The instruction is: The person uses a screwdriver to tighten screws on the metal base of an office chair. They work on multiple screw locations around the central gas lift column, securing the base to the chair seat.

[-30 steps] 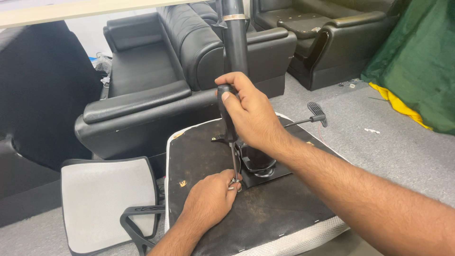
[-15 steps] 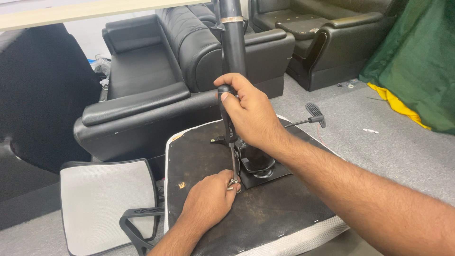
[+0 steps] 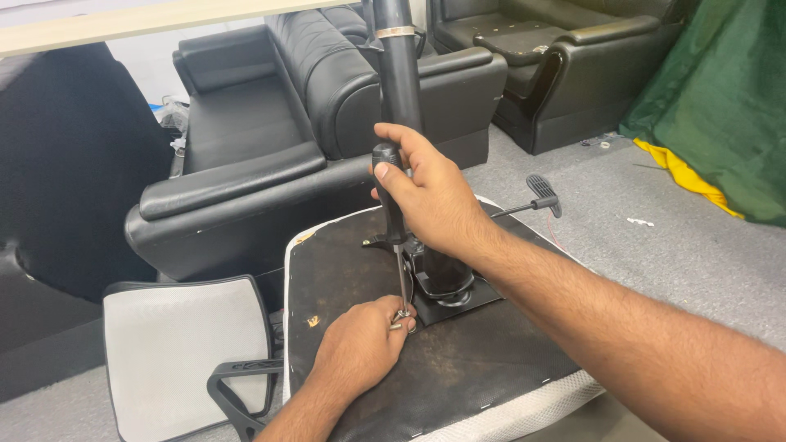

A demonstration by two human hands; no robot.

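Observation:
An upturned office chair seat [image 3: 458, 376] shows its black underside, with a black metal mounting plate [image 3: 458, 301] and a black gas-lift column [image 3: 399, 74] rising from it. My right hand [image 3: 430, 196] grips the black handle of a screwdriver [image 3: 391, 205] held upright, its shaft running down to the plate's left corner. My left hand [image 3: 360, 348] rests on the seat underside and pinches a small screw [image 3: 399, 316] at the screwdriver tip. A black adjustment lever [image 3: 536, 196] sticks out to the right of the mechanism.
A grey mesh chair back with a black arm [image 3: 184, 344] lies at the lower left. Black leather armchairs [image 3: 246, 164] stand behind, with another black sofa [image 3: 557, 65] at the back right. Green and yellow cloth [image 3: 720, 106] is heaped on the grey carpet at right.
Both hands stay almost where they were. The screwdriver remains upright on the screw; no clear movement shows.

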